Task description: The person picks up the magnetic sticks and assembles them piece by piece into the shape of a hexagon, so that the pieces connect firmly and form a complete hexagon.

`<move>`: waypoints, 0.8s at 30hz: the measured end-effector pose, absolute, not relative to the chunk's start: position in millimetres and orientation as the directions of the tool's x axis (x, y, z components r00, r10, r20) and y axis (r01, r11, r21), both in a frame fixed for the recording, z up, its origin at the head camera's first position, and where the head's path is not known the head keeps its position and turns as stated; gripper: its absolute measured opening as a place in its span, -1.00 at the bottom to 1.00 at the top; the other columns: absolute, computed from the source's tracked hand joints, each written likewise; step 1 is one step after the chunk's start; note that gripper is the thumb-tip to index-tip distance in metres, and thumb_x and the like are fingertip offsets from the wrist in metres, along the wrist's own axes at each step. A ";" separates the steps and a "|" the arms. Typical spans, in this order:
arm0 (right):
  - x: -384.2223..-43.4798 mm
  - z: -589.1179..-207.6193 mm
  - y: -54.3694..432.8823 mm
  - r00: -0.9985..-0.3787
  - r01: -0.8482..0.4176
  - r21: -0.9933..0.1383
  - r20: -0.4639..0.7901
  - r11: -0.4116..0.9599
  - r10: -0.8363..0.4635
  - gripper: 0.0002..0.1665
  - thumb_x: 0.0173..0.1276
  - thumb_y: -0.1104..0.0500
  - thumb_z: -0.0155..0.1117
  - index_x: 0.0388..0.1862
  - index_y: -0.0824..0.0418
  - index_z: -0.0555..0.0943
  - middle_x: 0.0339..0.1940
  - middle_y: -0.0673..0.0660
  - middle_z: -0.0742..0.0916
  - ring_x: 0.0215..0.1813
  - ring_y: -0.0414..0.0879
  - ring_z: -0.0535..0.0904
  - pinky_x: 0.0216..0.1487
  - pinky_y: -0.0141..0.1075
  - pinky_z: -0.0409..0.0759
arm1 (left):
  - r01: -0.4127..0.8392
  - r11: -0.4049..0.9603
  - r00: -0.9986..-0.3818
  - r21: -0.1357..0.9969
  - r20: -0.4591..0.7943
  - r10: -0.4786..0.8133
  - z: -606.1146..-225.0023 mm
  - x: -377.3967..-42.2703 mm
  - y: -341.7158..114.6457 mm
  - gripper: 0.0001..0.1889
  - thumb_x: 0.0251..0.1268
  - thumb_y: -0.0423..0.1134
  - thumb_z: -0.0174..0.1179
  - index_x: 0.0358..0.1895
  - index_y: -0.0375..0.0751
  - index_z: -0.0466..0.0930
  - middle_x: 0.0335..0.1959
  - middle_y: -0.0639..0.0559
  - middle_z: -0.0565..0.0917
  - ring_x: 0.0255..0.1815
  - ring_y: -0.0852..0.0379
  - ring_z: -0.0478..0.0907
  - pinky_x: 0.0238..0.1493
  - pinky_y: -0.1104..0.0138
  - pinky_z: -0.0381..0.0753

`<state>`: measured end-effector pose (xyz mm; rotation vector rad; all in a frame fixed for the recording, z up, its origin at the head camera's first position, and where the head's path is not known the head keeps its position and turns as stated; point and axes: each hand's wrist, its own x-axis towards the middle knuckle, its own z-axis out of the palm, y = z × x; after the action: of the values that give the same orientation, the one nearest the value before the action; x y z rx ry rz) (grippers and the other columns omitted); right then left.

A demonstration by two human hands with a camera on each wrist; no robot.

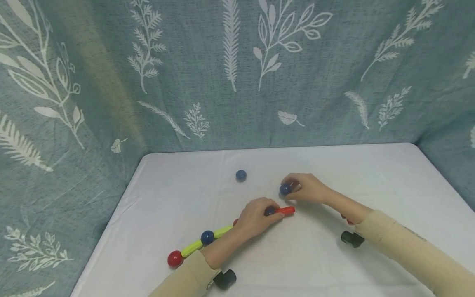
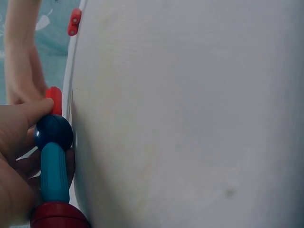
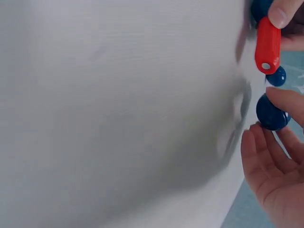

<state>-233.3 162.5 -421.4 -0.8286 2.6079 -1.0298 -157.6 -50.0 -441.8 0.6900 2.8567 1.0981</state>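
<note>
Plainly, the gap that mattered lay between the red rod (image 1: 287, 210) and the blue ball (image 1: 285, 189), both right of centre in the head view. The rod's long axis ran nearly level there, its free end to the right and slightly raised in the frame. The ball sat above the rod and a little left of that end, near but apart. At the right edge of the right wrist view, the metal tip (image 3: 266, 66) faced downward, with the ball just below it. My right hand (image 1: 307, 188) was nearer the tip, thumb and fingers clamped on the ball. My left hand (image 1: 255, 218) pinched the rod toward its other end, where it met the joint ball (image 2: 53, 133). Next along came a teal rod (image 2: 54, 173) and a red ball (image 2: 59, 216), lower left of the left wrist view; the chain (image 1: 207, 238) ran on toward the lower left of the head view. A spare ball (image 1: 241, 175) stood above my left hand in that frame. Whether my held ball touched the table (image 1: 363, 177), I could not tell.
</note>
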 end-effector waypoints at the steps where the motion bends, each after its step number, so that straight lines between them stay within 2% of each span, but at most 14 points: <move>1: -229.5 -421.7 168.8 -0.815 -0.426 -0.683 0.004 0.593 -0.580 -0.54 0.14 0.20 0.47 0.03 0.24 0.60 -0.10 0.10 0.70 -0.08 0.00 0.64 -0.14 -0.25 0.64 | 0.399 0.658 -0.904 0.639 0.153 0.399 -441.8 -158.1 -49.9 -0.79 0.21 -0.11 0.36 -0.16 -0.12 0.73 -0.28 0.11 0.71 -0.25 0.23 0.56 -0.15 0.38 0.51; 9: -207.6 -426.8 199.8 -0.811 -0.412 -0.694 -0.016 0.591 -0.584 -0.56 0.13 0.21 0.49 0.00 0.21 0.61 -0.17 0.02 0.68 -0.12 -0.05 0.63 -0.16 -0.30 0.62 | 0.387 0.657 -0.913 0.647 0.166 0.374 -441.3 -163.0 -49.8 -0.80 0.19 -0.16 0.37 -0.16 -0.14 0.72 -0.21 0.04 0.72 -0.12 0.11 0.61 -0.01 0.28 0.54; 24: -199.1 -429.2 194.0 -0.777 -0.449 -0.718 0.018 0.533 -0.630 -0.54 0.13 0.24 0.49 0.02 0.20 0.58 -0.10 0.03 0.66 -0.05 -0.03 0.61 -0.10 -0.30 0.63 | 0.404 0.673 -0.908 0.619 0.181 0.379 -442.2 -166.4 -48.0 -0.81 0.20 -0.15 0.37 -0.18 -0.12 0.72 -0.27 0.06 0.71 -0.20 0.13 0.60 -0.10 0.29 0.52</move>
<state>-199.1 194.0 -429.2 -0.9076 2.5296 -1.0801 -166.4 -48.0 -442.2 0.6804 2.9079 1.0898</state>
